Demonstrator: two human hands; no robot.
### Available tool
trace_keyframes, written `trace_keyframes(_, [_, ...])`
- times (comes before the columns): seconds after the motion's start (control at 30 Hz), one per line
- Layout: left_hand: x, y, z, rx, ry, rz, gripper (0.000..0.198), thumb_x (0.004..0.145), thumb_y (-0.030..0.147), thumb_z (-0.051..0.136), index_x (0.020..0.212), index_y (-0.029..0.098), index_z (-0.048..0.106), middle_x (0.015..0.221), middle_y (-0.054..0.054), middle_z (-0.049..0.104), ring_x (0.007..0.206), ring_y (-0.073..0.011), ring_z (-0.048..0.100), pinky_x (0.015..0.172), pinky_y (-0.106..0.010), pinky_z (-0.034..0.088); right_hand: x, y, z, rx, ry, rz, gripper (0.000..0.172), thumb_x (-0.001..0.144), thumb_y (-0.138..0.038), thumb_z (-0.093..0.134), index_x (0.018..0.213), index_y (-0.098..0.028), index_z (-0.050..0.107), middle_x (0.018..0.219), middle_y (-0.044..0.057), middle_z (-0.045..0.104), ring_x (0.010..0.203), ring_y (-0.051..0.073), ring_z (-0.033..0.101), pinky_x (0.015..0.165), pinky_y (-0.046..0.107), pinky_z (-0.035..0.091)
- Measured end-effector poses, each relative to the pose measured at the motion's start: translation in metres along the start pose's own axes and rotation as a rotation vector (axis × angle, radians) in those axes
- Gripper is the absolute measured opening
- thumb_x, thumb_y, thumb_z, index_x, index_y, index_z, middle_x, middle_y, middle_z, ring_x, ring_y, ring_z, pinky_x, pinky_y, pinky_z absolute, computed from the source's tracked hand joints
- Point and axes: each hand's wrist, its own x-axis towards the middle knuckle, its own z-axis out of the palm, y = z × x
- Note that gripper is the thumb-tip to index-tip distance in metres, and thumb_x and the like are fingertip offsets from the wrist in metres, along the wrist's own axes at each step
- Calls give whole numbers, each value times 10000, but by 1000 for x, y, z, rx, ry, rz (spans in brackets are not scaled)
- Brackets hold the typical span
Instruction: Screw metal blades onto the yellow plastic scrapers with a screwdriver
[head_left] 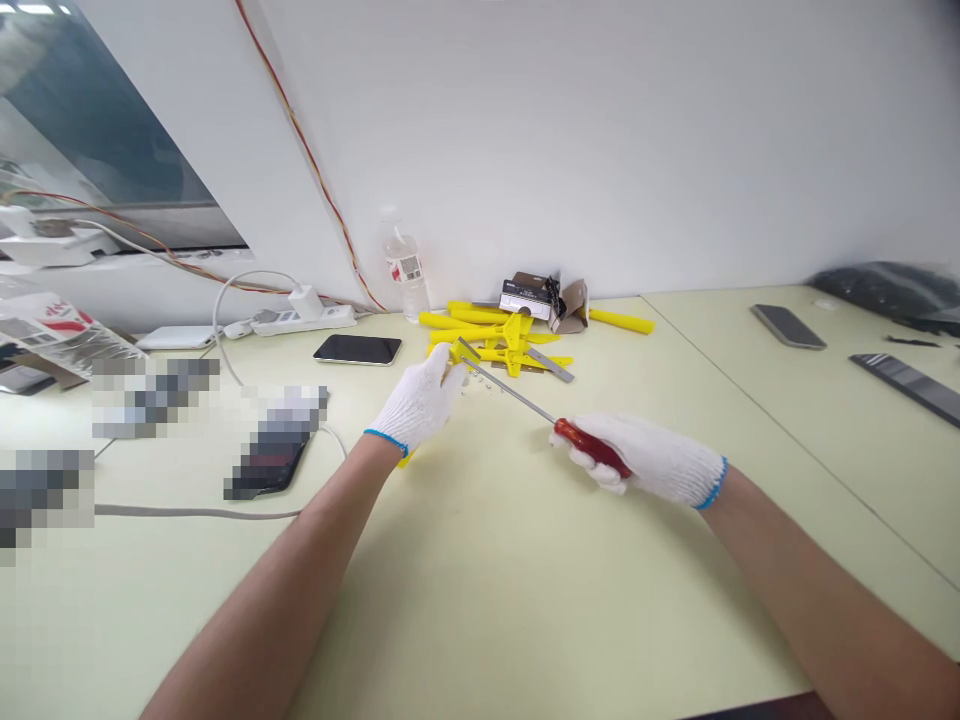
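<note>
The left hand [426, 397] is closed around a yellow tool [463, 353]; the right hand [645, 455] grips a screwdriver [592, 447] by its red handle, shaft reaching the tool's head.

Glossy plastic screwdriver handle [591, 447] (smooth metal shaft [519, 397]).

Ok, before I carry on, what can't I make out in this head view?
All in the head view:
Yellow tool: most of its handle, hidden by the left grip.
Screwdriver: whether its tip sits in a screw; too small.
Small bits on the table: too small to identify.
Dark device: pixelation covers much of it.
Dark object: cut off by the bottom edge.
</note>
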Motion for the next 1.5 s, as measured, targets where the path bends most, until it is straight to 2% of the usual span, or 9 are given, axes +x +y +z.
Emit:
trace_keyframes(0.1, [0,-3,-1,9,11,-10,246,1011,460,445,916,238,396,722,18,582,528,-118,477,575,-273,323,-1,-1,-1,-2,-41,2,500,982,-681,571,1087,-193,602,762,-8,519,623,107,417,548,231,336])
trace_keyframes(0.3, [0,-2,-1,-19,-12,15,244,1012,462,455,933,238,401,821,-3,641,536,-118,470,599,-299,352,-1,3,-2,-217,46,17,341,993,-519,622,959,-209,484,597,-47,511,513,98,401,547,236,375])
trace_keyframes(0.53, [-3,3,-4,-32,-21,-59,247,1006,457,442,907,244,364,709,21,554,522,-138,503,570,-305,341,1,4,-5,124,-75,11,490,978,-664,596,1103,-191,618,862,14,534,667,107,465,558,217,413])
trace_keyframes(0.73, [-2,-3,-4,40,-22,47,200,1017,417,427,923,250,367,749,26,571,554,-137,498,624,-293,321,-3,3,-7,-170,1,72,299,976,-464,645,1044,-225,480,594,-53,526,471,91,395,478,218,314])
trace_keyframes(0.83, [-1,-6,-3,54,-39,77,182,1022,411,406,936,252,381,806,11,611,572,-146,509,639,-296,318,-4,3,-8,-155,16,60,357,979,-549,629,975,-216,500,649,-55,457,499,75,311,449,209,249])
trace_keyframes(0.93, [-1,-7,-4,34,-39,57,184,1026,436,398,977,259,401,809,5,611,580,-159,516,636,-300,339,-3,4,-8,-25,-64,22,494,995,-689,535,1061,-203,594,781,-12,498,602,98,406,497,209,347])
trace_keyframes(1.1, [-2,-6,-6,19,-37,51,197,1025,446,427,976,256,411,805,2,612,589,-155,497,638,-294,336,-1,2,-7,-138,-53,-24,395,998,-581,593,977,-190,540,691,-7,586,572,109,505,573,231,425])
trace_keyframes(1.23, [-1,-6,-3,44,-45,83,183,1029,409,438,953,248,395,786,11,599,568,-132,448,624,-281,290,-2,0,-4,-256,74,23,440,993,-600,586,852,-205,452,602,-53,495,405,64,361,447,226,295])
trace_keyframes(1.5, [2,-12,-4,70,-24,22,207,1053,444,414,1047,239,443,738,35,567,574,-110,431,613,-251,311,-1,2,-4,-62,49,-25,441,1036,-620,502,922,-195,524,697,-16,521,543,89,418,488,214,344])
